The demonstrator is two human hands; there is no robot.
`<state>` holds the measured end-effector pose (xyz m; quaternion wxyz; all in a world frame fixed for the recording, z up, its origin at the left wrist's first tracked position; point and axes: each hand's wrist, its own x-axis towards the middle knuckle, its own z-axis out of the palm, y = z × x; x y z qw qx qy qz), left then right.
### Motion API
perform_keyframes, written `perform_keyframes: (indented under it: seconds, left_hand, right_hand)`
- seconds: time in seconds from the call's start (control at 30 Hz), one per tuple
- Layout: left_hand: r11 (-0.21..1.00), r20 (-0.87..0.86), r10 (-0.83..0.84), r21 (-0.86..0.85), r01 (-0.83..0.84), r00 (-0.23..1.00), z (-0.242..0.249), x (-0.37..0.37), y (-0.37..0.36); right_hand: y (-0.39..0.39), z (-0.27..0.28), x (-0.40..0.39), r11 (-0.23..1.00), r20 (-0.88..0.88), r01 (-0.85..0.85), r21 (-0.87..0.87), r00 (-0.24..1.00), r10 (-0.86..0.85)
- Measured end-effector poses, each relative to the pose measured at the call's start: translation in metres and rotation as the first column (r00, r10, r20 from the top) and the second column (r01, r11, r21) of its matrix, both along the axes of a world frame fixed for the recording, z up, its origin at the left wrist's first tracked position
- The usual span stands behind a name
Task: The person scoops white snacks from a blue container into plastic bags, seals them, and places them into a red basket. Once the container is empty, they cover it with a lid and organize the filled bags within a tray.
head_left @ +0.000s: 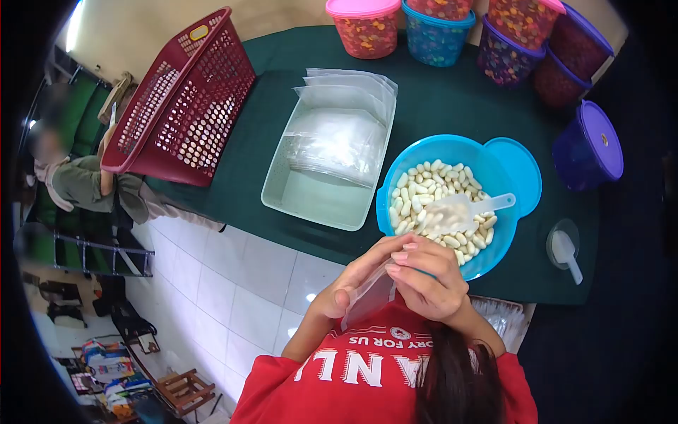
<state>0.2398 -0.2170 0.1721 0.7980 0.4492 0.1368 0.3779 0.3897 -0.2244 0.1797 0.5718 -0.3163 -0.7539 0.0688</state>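
Observation:
My left hand [353, 279] and my right hand [431, 275] meet in front of my chest, fingertips close together. Between them is a clear plastic bag [373, 295], pinched by the fingers of both hands; its lower part hangs toward my red shirt. Just beyond my hands stands a blue tub [494, 247] filled with pale, oblong bean-like pieces [441, 180]. A translucent scoop [459, 214] lies on these pieces, its handle pointing right. Farther left, a whitish rectangular basin [282, 194] holds a stack of clear plastic bags [339, 145].
A dark red perforated basket [183, 106] stands at the left of the green-covered table [275, 78]. Lidded tubs [438, 35] line the back, with a purple tub [587, 148] at right. A small dish [563, 244] holds a white scoop. Another person [85, 184] is at far left.

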Motion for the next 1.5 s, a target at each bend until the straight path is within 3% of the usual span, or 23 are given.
perform_keyframes:
  seconds: [0.1,0.2,0.27,0.57,0.63,0.7,0.73,0.77,0.83,0.87,1.0,1.1,1.2,1.27,1.37,1.4,1.43,1.5]
  left_hand:
    - [0.997,-0.097,-0.043,0.057,0.049,0.994,0.0,-0.011,0.01]
    - [0.992,-0.163,-0.043,0.114,0.062,0.986,0.0,-0.021,0.019]
    - [0.955,-0.28,-0.023,0.279,0.105,0.96,0.0,-0.029,0.029]
    - [0.919,-0.332,-0.033,0.36,0.159,0.943,-0.003,-0.043,0.065]
    - [0.937,-0.294,-0.086,0.3,0.178,0.952,0.0,-0.046,0.073]
    - [0.829,-0.297,-0.087,0.508,0.235,0.951,0.0,-0.049,0.089]
    - [0.783,-0.298,-0.164,0.541,0.307,0.941,0.004,-0.05,0.096]
    - [0.778,-0.298,-0.176,0.541,0.318,0.938,0.01,-0.051,0.101]
    - [0.741,-0.541,-0.328,0.361,0.566,0.774,0.019,-0.051,0.11]
    - [0.727,-0.56,-0.373,0.319,0.608,0.74,0.015,-0.049,0.117]
    - [0.638,-0.534,-0.415,0.406,0.654,0.736,0.012,-0.048,0.127]
    - [0.651,-0.469,-0.382,0.476,0.592,0.796,0.008,-0.055,0.133]
    - [0.646,-0.619,-0.366,0.369,0.668,0.695,0.014,-0.058,0.133]
    - [0.688,-0.71,-0.42,0.156,0.708,0.565,0.023,-0.059,0.137]
    - [0.623,-0.567,-0.504,0.284,0.729,0.652,0.016,-0.07,0.149]
    - [0.67,-0.457,-0.505,0.327,0.667,0.732,0.01,-0.073,0.149]
    - [0.673,-0.456,-0.503,0.326,0.664,0.734,0.01,-0.075,0.15]
    - [0.684,-0.472,-0.242,0.536,0.494,0.848,0.012,-0.077,0.152]
  right_hand:
    - [0.002,0.001,-0.009,0.999,-0.023,0.046,-0.016,0.999,-0.047]
    - [0.002,0.008,-0.015,0.995,0.083,0.089,-0.045,0.993,-0.085]
    - [0.006,0.015,-0.02,0.99,0.125,0.072,-0.12,0.991,-0.057]
    - [0.004,0.033,-0.019,0.97,0.318,0.091,-0.227,0.948,-0.014]
    - [0.003,0.033,-0.018,0.969,0.392,0.128,-0.212,0.919,-0.036]
    - [0.004,0.035,-0.016,0.967,0.46,0.162,-0.196,0.886,-0.055]
    - [0.004,0.038,-0.015,0.954,0.462,0.177,-0.241,0.886,-0.048]
    - [0.003,0.04,-0.014,0.938,0.462,0.193,-0.288,0.886,-0.041]
    - [0.002,0.042,-0.011,0.928,0.458,0.224,-0.297,0.887,-0.067]
    - [0.002,0.043,-0.009,0.921,0.455,0.241,-0.305,0.887,-0.082]
    - [0.004,0.046,0.002,0.89,0.456,0.312,-0.333,0.879,-0.138]
    - [0.005,0.052,0.019,0.841,0.321,0.332,-0.427,0.925,-0.202]
    - [0.007,0.053,0.026,0.821,0.241,0.228,-0.523,0.964,-0.114]
    - [0.009,0.055,0.025,0.836,0.236,0.176,-0.519,0.97,-0.057]
    - [0.011,0.056,0.019,0.85,0.258,0.162,-0.501,0.966,-0.032]
    - [0.012,0.057,0.017,0.85,0.259,0.158,-0.502,0.966,-0.026]
    - [0.012,0.058,0.014,0.853,0.309,0.177,-0.492,0.951,-0.02]
    - [0.014,0.056,0.008,0.852,0.356,0.199,-0.484,0.934,-0.016]
